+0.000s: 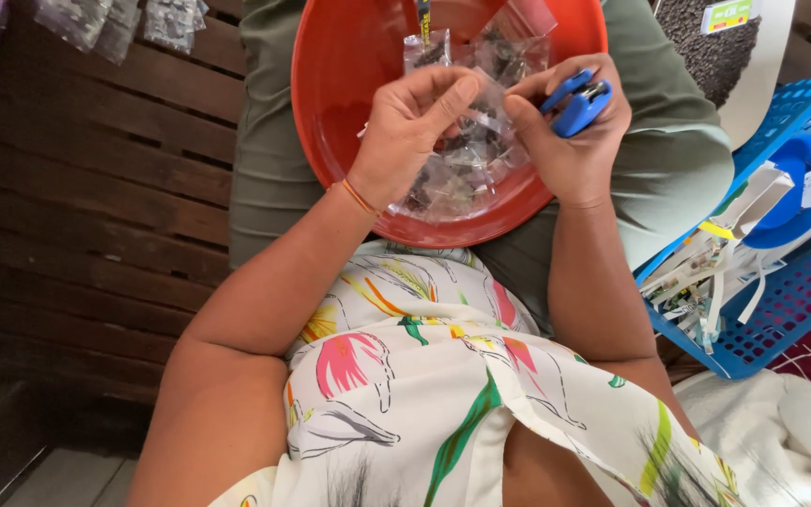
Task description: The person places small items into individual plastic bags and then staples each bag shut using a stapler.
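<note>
A red round basin (330,66) rests on my lap, holding several small clear plastic packets (462,174) with dark contents. My left hand (415,122) pinches the top of one clear packet (490,99) over the basin. My right hand (570,131) touches the same packet with its thumb and fingertips while gripping a blue stapler (576,101) in the palm. The two hands meet in the middle of the basin. An orange thread band circles my left wrist (359,195).
A blue plastic basket (790,300) at the right holds a blue tape roll (800,188) and paper strips (706,272). Dark wooden slats (96,188) lie at the left, with hanging packets (114,23) at the top left. White cloth (781,422) lies bottom right.
</note>
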